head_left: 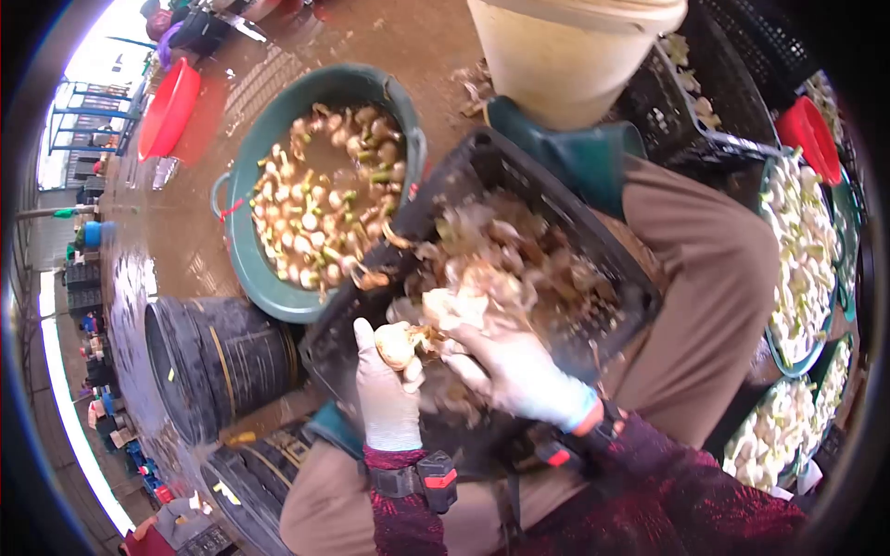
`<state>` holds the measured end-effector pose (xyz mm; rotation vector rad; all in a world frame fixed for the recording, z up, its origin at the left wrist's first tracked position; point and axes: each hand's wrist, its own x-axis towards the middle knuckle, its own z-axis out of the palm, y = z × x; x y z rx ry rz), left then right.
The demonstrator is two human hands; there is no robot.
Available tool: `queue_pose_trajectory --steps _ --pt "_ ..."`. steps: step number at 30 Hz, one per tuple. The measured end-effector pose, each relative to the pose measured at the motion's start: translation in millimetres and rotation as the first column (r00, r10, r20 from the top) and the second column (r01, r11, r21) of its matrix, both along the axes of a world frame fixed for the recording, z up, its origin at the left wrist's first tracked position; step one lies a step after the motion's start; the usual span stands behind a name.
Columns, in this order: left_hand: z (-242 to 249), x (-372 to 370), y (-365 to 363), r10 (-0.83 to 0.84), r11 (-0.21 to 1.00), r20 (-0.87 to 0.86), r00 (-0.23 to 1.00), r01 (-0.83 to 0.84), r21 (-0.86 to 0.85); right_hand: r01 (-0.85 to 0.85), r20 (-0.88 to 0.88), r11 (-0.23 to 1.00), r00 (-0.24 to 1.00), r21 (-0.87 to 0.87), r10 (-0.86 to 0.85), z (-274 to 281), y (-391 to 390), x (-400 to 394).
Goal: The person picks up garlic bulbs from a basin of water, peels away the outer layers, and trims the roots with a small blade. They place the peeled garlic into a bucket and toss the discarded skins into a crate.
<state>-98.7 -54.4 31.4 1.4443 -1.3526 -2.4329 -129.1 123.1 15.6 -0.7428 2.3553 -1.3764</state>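
left hand [385,389]: white glove, fingers curled shut around a small pale round onion bulb [397,345], thumb on top. Wrist has a black strap with a red tab.

right hand [519,371]: also gloved, just beside the left one, fingers partly closed and pinching at the papery skin on the same bulb. Can't tell if there's a blade in there, it's hidden if so.

onion bulb: looks light and firm, but wet, so I'd guess slippery. Loose outer skin will tear off easily. Best grip is around the round belly, which is how the left palm has it, leaving the root end free for the other fingers.

black plastic crate [593,255]: sits on the person's lap right under and past both hands, tilted, full of brownish peel scraps [519,250]. Stiff mesh, scraps look soft and weightless.

green plastic tub [250,269]: further out, ahead and left of the left hand, on the wet floor. Murky water with lots of unpeeled bulbs floating. Probably heavy, wouldn't want to drag it.

black buckets [218,357]: left of the left hand, lying low by the knee.

peeled white bulbs in basins [797,269]: off to the right of the right hand, well apart.

cream plastic bucket [575,46]: farthest, straight ahead past the crate.
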Motion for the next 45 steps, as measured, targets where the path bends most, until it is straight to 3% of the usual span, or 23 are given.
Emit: queue_pose_trajectory --steps 2,7,10,12,15,16,18,19,20,24,26,27,28,30,31,32,35,36,38,41,42,44,45 --pt "-2 32 17 0.072 0.997 0.026 0.997 -0.073 0.032 -0.154 0.010 0.988 0.988 0.003 0.154 -1 4 17" --pt "0 60 43 0.265 0.964 0.101 0.959 -0.265 -0.013 -0.161 -0.228 0.987 0.961 0.016 0.160 -20 0 45" --pt "-14 73 38 0.261 0.965 0.048 0.964 -0.262 0.030 -0.286 -0.116 0.943 0.944 0.169 0.308 -6 4 45" --pt "-6 75 44 0.239 0.970 0.094 0.966 -0.234 -0.061 -0.258 -0.118 0.955 0.954 0.143 0.276 -5 4 50" --pt "-5 88 30 -0.035 0.995 -0.005 0.999 0.035 -0.093 -0.094 0.162 0.990 0.981 -0.108 0.111 -12 1 53" --pt "-1 93 28 -0.042 0.994 -0.009 0.999 0.041 -0.097 -0.212 0.122 0.952 0.963 -0.220 0.242 -17 11 41" --pt "-1 92 27 -0.005 1.000 0.030 1.000 0.005 0.026 -0.197 0.082 0.977 0.978 0.079 0.191 9 22 32" --pt "-7 94 25 0.049 0.998 0.048 0.998 -0.050 0.033 -0.140 -0.116 0.989 0.983 0.047 0.145 -2 18 39" --pt "-10 92 27 0.069 0.995 0.074 0.995 -0.074 0.065 -0.147 -0.139 0.988 0.981 -0.049 0.139 -2 15 42" --pt "-2 94 25 -0.120 0.990 -0.013 0.993 0.121 0.071 -0.269 -0.114 0.963 0.956 0.031 0.271 2 6 40" --pt "2 94 25 -0.200 0.980 -0.005 0.980 0.200 0.018 -0.242 0.119 0.969 0.962 -0.043 0.246 -2 6 35" --pt "1 95 23 -0.265 0.964 -0.081 0.961 0.262 -0.045 -0.283 0.307 0.956 0.919 0.082 0.246 1 5 28" --pt "-1 94 22 -0.332 0.942 -0.155 0.931 0.317 -0.112 -0.284 0.314 0.955 0.918 0.091 0.243 -4 6 27" --pt "1 90 20 -0.305 0.952 -0.314 0.899 0.297 -0.074 0.055 0.718 0.949 0.667 -0.310 0.196 -18 6 28" --pt "4 88 24 -0.271 0.963 -0.312 0.911 0.255 -0.093 0.167 0.808 0.915 0.545 -0.366 0.224 -25 7 28" --pt "6 86 29 -0.237 0.971 -0.310 0.921 0.212 -0.114 0.164 0.810 0.917 0.542 -0.363 0.224 -22 6 26" --pt "2 83 33 -0.324 0.923 -0.218 0.920 0.258 -0.285 -0.055 0.493 0.949 0.844 -0.312 0.211 -15 -2 25" --pt "0 87 33 -0.317 0.926 -0.210 0.925 0.254 -0.278 -0.055 0.588 0.950 0.774 -0.307 0.235 -8 -2 28" --pt "-8 94 31 -0.281 0.950 -0.199 0.939 0.243 -0.193 -0.025 0.512 0.959 0.842 -0.283 0.173 -12 -5 34" --pt "-17 102 39 -0.143 0.988 -0.314 0.939 0.115 -0.105 0.137 0.353 0.990 0.928 -0.021 -0.121 -22 -7 31" --pt "-15 103 39 -0.066 0.998 -0.372 0.926 0.063 -0.021 0.260 0.443 0.965 0.869 -0.035 -0.218 -27 -6 29" --pt "-8 106 39 0.113 0.988 -0.473 0.874 -0.049 0.145 0.335 0.213 0.939 0.914 0.078 -0.344 -41 9 21" --pt "-1 107 40 0.200 0.971 -0.474 0.858 -0.110 0.210 0.272 0.001 0.941 0.961 0.199 -0.278 -36 20 22"
